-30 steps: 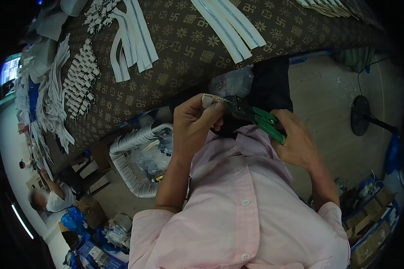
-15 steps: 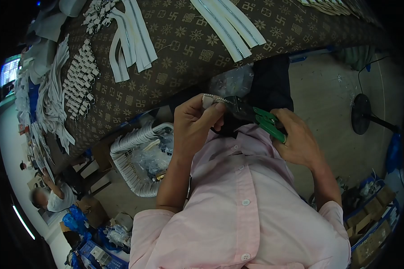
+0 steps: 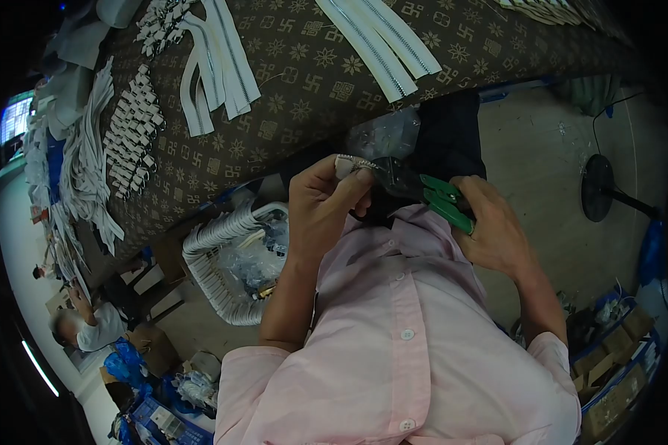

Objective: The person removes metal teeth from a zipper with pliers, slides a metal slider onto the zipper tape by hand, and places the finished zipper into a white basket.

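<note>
My left hand (image 3: 323,196) pinches a white zipper (image 3: 346,165) with metal teeth, folded over at the fingertips. Wrapped around the green handles of a pair of pliers (image 3: 441,199) is my right hand (image 3: 493,226). The pliers' dark jaws meet the zipper's end just beside my left thumb; whether they bite on a tooth cannot be made out. Several white zippers with metal teeth (image 3: 378,48) lie on the patterned tablecloth (image 3: 297,81) beyond my hands.
Left on the table are a bundle of folded zippers (image 3: 133,133) and loose white tapes (image 3: 89,163). A white woven basket (image 3: 204,256) holding plastic bags stands below the table edge. Another person (image 3: 100,326) is at the far left. A black stand base (image 3: 596,189) is on the floor at right.
The pliers and my right hand have shifted very slightly. My left hand keeps its pinch on the zipper. The other person's arm and head have moved a little.
</note>
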Demonstrator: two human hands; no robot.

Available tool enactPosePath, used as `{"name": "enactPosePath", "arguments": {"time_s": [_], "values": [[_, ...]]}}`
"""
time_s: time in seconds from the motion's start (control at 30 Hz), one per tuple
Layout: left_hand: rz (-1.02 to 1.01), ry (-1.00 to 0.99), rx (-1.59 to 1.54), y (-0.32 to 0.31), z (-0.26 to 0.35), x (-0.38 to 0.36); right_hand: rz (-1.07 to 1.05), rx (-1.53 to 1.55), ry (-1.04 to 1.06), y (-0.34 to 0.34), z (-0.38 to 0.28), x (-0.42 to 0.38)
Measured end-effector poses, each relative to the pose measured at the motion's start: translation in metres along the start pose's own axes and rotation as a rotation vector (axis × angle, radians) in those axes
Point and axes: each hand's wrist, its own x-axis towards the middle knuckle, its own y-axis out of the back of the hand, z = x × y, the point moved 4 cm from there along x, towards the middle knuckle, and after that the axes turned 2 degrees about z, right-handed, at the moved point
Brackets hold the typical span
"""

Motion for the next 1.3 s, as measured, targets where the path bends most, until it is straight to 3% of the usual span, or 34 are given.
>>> {"name": "enactPosePath", "arguments": {"time_s": [0.57,0.67,0.73,0.87,0.97,1.03,1.07,1.13,1.27,1.3], "values": [[0.018,-0.031,-0.034,0.001,-0.004,0.004,-0.032,0.086,-0.021,-0.017,0.017,0.002],[-0.006,-0.018,-0.005,0.001,-0.003,0.002,-0.02,0.196,-0.143,-0.022,0.024,-0.001],[0.013,-0.018,-0.048,0.002,-0.001,0.002,0.148,-0.045,-0.006,-0.018,0.021,-0.003],[0.057,0.004,-0.074,0.003,-0.002,0.004,0.212,0.022,0.036,-0.021,0.021,-0.006],[0.055,-0.015,-0.105,-0.001,-0.001,0.003,0.301,-0.212,-0.008,-0.02,0.023,-0.004],[0.051,0.027,-0.15,-0.004,0.0,0.003,0.042,0.352,-0.303,-0.029,0.02,0.003],[0.051,0.007,-0.15,-0.006,0.001,0.003,0.049,0.347,-0.285,-0.033,0.012,0.009],[-0.019,0.027,-0.344,-0.013,0.0,0.004,0.162,0.818,-0.033,-0.047,-0.013,0.022],[-0.087,-0.109,-0.522,-0.009,0.002,0.007,0.224,0.933,0.055,-0.075,-0.034,0.043],[-0.063,-0.101,-0.545,-0.008,0.005,0.004,0.127,0.989,-0.014,-0.081,-0.033,0.043]]}}
